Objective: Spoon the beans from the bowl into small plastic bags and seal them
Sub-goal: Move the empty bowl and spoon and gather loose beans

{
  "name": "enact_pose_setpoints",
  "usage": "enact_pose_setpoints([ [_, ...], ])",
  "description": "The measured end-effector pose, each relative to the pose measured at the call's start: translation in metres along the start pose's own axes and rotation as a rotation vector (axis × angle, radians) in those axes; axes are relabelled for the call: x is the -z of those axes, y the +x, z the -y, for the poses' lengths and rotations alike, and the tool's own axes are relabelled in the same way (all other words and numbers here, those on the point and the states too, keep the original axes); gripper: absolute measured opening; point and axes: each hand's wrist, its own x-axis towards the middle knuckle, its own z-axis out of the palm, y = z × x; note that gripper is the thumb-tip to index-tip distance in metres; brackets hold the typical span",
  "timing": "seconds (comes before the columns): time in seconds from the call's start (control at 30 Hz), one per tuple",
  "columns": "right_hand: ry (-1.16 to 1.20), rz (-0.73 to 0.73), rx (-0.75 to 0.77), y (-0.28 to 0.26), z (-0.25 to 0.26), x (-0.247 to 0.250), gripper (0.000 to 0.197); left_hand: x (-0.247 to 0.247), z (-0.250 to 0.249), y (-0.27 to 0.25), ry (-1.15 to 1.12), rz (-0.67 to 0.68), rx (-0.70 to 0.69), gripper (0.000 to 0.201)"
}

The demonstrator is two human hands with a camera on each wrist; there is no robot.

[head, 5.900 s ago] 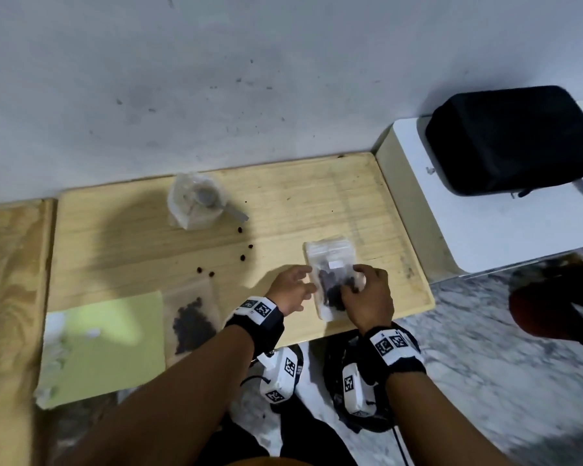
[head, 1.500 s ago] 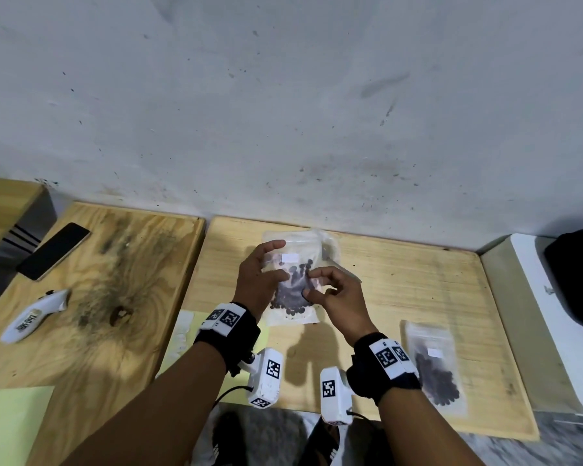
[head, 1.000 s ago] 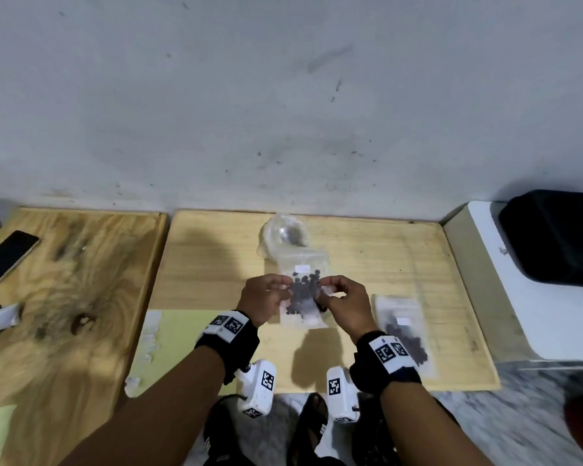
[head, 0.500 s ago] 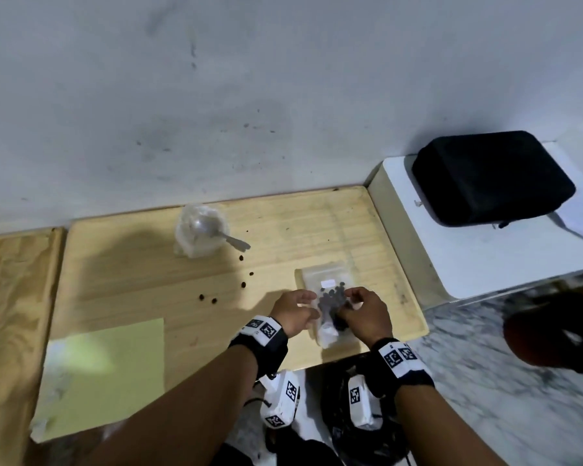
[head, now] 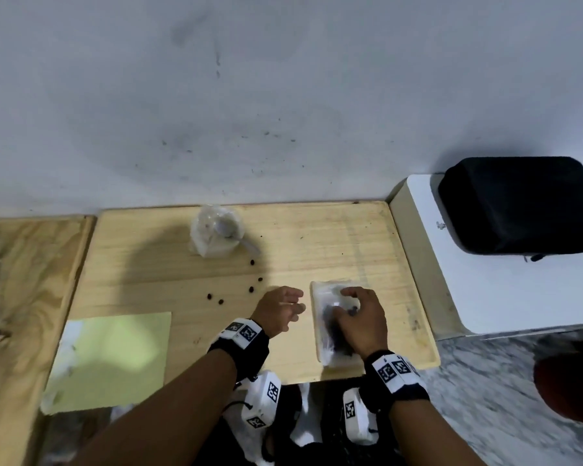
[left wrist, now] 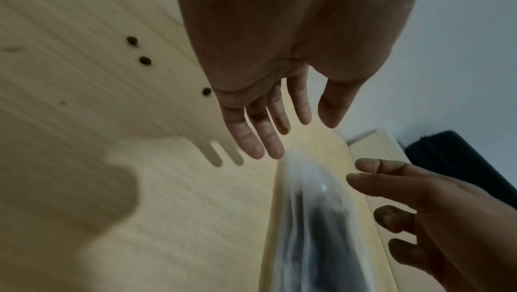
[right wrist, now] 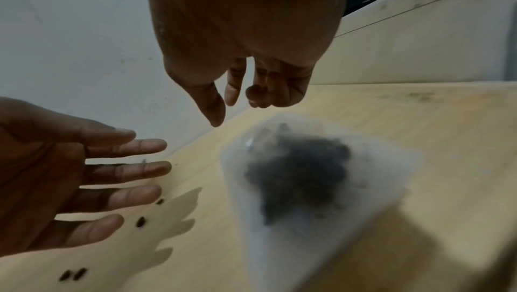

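Note:
A clear plastic bag of dark beans (head: 330, 331) lies flat near the front right of the wooden table (head: 317, 250). My right hand (head: 347, 297) hovers just over it with its fingers loosely curled, holding nothing. In the right wrist view the bag (right wrist: 305, 177) is blurred below the right hand (right wrist: 235, 102). My left hand (head: 298, 306) is to the left of the bag, fingers straight and empty, as the left wrist view shows the left hand (left wrist: 263, 139) beside the bag (left wrist: 307, 219). The clear bowl (head: 212, 243) with a spoon (head: 231, 230) stands at the back.
Several loose beans (head: 251, 289) lie on the wood between the bowl and my left hand. A pale green sheet (head: 111, 361) covers the front left corner. A black case (head: 519, 203) rests on a white surface (head: 519, 297) at right. Another wooden tabletop (head: 24, 297) adjoins at left.
Half a second ago both hands pinched the bean bag near the table's front edge. Now both have let go, the bag lies flat and my left hand has drawn away to the left.

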Motion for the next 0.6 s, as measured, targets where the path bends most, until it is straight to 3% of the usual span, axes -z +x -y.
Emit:
enact_pose_setpoints([
  [0.13, 0.116, 0.107, 0.072, 0.018, 0.047, -0.022, 0.021, 0.054, -0.016, -0.004, -0.063, -0.209, -0.107, 0.015],
  [0.23, 0.144, 0.204, 0.101, 0.034, 0.085, -0.042, 0.029, 0.102, -0.027, -0.001, -0.016, -0.441, -0.187, 0.012],
  [0.33, 0.112, 0.272, 0.078, 0.053, 0.116, -0.069, 0.02, 0.15, -0.036, 0.008, 0.11, -0.627, -0.197, 0.015],
  [0.37, 0.089, 0.293, 0.049, 0.06, 0.125, -0.079, 0.019, 0.165, -0.039, 0.013, 0.148, -0.649, -0.191, 0.015],
  [0.47, -0.024, 0.344, -0.015, 0.078, 0.146, -0.102, 0.041, 0.197, -0.043, 0.031, 0.209, -0.62, -0.179, 0.018],
  [0.6, -0.176, 0.371, -0.093, 0.099, 0.161, -0.127, 0.06, 0.221, -0.046, 0.056, 0.291, -0.472, -0.095, 0.028],
])
